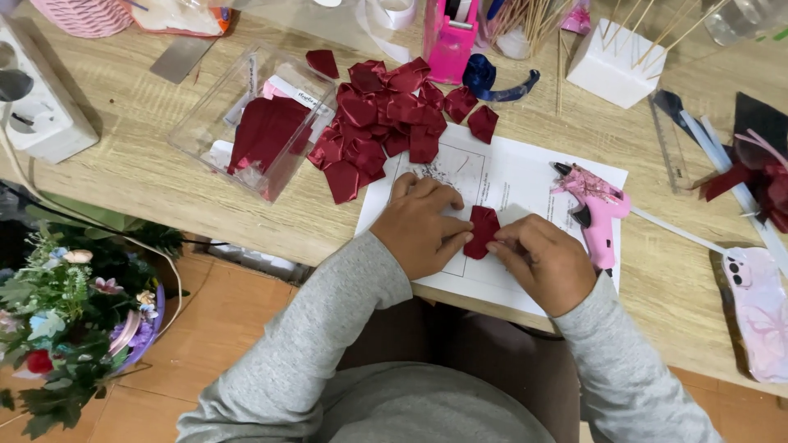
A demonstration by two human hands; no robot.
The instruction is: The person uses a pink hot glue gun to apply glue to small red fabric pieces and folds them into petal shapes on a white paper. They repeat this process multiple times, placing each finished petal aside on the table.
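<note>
Step in hand, as I read it: folding one dark red satin ribbon piece into a petal shape — it sits on the white paper sheet at the near edge of the desk, pinched between both hands.

Left hand: fingers curled, mostly closed, fingertips pressing the left edge of the ribbon piece; heel of the hand rests on the paper.

Right hand: also curled, thumb and forefinger nipping the right side of the same piece. Neither hand is open; both grip only this piece.

Next move, judged from the layout: the fold needs fixing, so the fold has to be kept tight with one hand while the other frees up — the pink glue gun lies on the paper just beside the right hand, nozzle pointing left. Risk: the satin looks slippery and the fold could spring open if the pinch loosens.

Around: a pile of finished red folded petals lies further back on the desk, just beyond the paper, apart from the hands. A clear plastic box with more red fabric sits left of the pile. Pink tape dispenser and a white block holding wooden skewers stand along the far edge.
</note>
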